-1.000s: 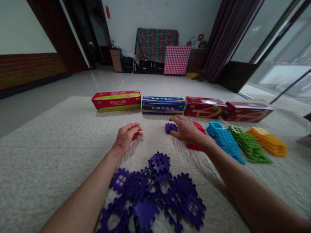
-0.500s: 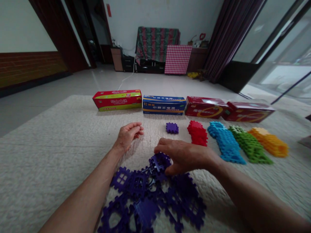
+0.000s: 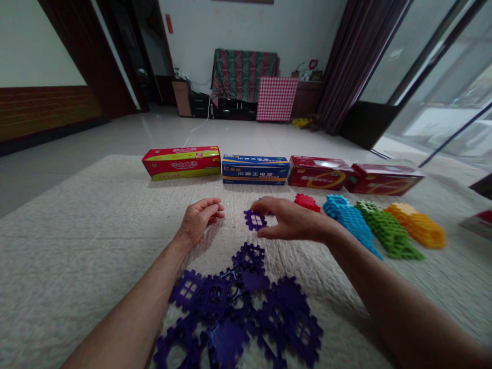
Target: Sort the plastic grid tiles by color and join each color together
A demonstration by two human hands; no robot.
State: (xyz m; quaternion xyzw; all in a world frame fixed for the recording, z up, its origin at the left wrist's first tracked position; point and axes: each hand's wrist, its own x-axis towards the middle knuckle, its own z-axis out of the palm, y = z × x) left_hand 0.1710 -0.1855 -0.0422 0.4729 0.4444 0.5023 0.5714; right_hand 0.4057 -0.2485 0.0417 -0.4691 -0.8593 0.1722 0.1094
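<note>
My right hand (image 3: 288, 219) pinches a purple interlocking block (image 3: 255, 220) with a window-shaped cutout, raised above the mat. Behind that hand, the single purple block on the mat is almost wholly hidden. My left hand (image 3: 202, 219) rests on the mat to the left, fingers curled together; whether anything is inside them cannot be seen. Nearest to me lies a loose heap of purple interlocking blocks (image 3: 230, 338), some solid, some with cutouts. Right of my right hand are rows of red blocks (image 3: 307, 201), blue blocks (image 3: 348, 218), green blocks (image 3: 388, 230) and orange blocks (image 3: 417, 225).
Across the mat (image 3: 96, 220) stand a red-and-yellow box (image 3: 182, 164), a blue box (image 3: 255, 170) and two dark red boxes, one (image 3: 319, 173) beside the other (image 3: 386, 179). Beyond them are the tiled floor and a cloth-covered cabinet (image 3: 246, 77).
My right hand has lifted a purple window block from the heap and carried it forward, toward the single purple block. My left hand stays about where it was. The view has shifted slightly.
</note>
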